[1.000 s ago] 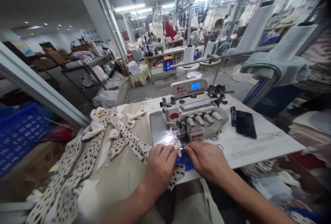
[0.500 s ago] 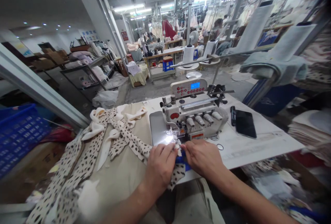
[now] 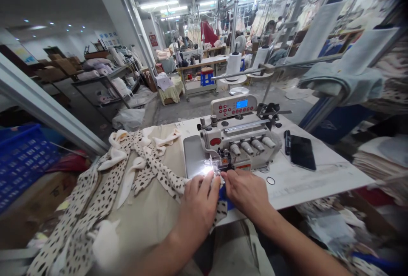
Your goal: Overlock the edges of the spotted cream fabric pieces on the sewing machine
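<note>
A white overlock sewing machine [image 3: 237, 142] stands on the white table [image 3: 321, 174], its lamp lit at the needle. My left hand [image 3: 199, 206] lies on the spotted cream fabric [image 3: 149, 167], fingers pressed down right at the presser foot. Close beside it, my right hand [image 3: 245, 193] pinches the fabric edge in front of the needle, over a blue piece. The fabric trails away to the left across a beige cloth and off the table.
A black phone [image 3: 302, 152] and a dark pen lie right of the machine. A blue crate [image 3: 19, 161] sits at the far left. Thread cones [image 3: 234, 65] stand behind the machine. Shelves, tables and other workers fill the hall beyond.
Both hands have slid forward toward the needle, carrying the fabric edge up to the presser foot. The view has shifted slightly.
</note>
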Tool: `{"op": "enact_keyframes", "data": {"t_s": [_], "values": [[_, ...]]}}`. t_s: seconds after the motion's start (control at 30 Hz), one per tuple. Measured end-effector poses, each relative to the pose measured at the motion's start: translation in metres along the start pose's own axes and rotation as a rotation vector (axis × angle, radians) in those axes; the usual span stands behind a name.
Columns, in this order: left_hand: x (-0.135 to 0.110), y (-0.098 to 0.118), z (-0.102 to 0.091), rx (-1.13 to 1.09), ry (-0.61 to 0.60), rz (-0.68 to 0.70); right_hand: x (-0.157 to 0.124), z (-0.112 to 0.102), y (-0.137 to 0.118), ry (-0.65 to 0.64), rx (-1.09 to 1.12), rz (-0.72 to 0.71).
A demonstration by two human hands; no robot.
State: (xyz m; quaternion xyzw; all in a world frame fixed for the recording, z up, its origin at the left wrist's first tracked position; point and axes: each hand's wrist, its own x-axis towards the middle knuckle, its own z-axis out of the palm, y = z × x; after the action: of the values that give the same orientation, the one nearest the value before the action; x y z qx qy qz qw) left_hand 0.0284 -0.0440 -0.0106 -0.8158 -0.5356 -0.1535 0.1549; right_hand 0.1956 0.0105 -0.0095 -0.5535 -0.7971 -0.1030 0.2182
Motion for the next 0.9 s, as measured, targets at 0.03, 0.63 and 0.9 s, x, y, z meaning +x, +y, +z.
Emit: {"op": "enact_keyframes", "data": {"t_s": [0.03, 0.63, 0.9], "values": [[0.0, 0.001, 0.001, 0.016, 0.003, -0.001, 0.0, 0.002, 0.0, 0.02, 0.004, -0.003], [-0.005, 0.007, 0.012, 0.074, 0.098, 0.013, -0.053, 0.054, 0.014, 0.288, 0.744, 0.152], [-0.002, -0.009, 0.003, -0.131, 0.099, 0.061, -0.06, 0.066, 0.016, 0.287, 0.822, 0.079]]}}
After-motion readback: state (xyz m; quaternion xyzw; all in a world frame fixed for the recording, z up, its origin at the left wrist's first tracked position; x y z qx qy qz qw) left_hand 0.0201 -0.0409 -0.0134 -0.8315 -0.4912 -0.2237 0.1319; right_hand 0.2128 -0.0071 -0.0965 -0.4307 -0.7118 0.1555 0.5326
